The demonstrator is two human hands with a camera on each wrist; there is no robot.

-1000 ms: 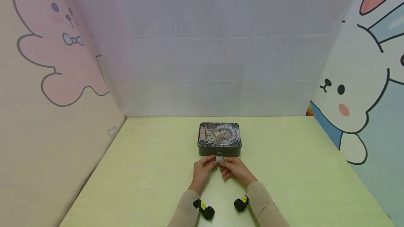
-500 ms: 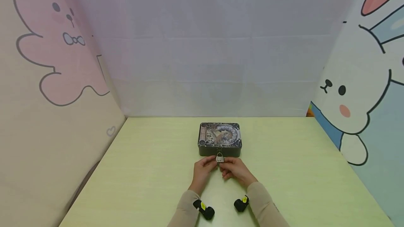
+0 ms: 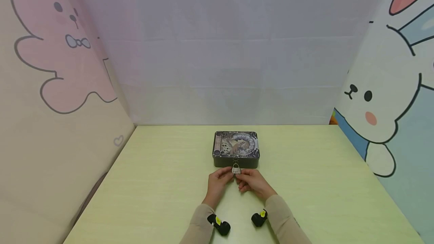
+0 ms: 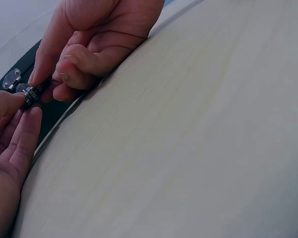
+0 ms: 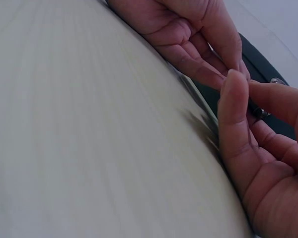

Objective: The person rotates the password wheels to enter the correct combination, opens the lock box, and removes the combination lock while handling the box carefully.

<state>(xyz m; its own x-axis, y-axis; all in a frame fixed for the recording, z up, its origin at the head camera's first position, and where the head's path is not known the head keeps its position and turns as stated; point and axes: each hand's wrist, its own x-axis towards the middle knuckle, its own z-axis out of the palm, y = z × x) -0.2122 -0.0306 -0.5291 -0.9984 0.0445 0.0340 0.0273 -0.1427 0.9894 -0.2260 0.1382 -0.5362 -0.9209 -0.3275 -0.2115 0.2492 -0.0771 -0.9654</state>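
Observation:
A dark tin box [image 3: 236, 150] with an ornate printed lid lies on the table. From the latch [image 4: 12, 78] on its front hangs a small silver combination padlock [image 3: 236, 169] with number dials, seen close up in the left wrist view. My left hand [image 3: 217, 184] pinches the padlock from the left between thumb and fingers. On the other side my right hand [image 3: 254, 183] holds it too, its thumb and forefinger at the dials and the other fingers curled below. In the right wrist view the fingers of my right hand [image 5: 273, 144] hide most of the padlock.
The pale green table [image 3: 162, 168] reaches back to a plain white backdrop [image 3: 230, 55]. Side panels with a pink cartoon animal [image 3: 68, 63] and a white rabbit [image 3: 383, 97] flank it. A small black camera sits at each wrist.

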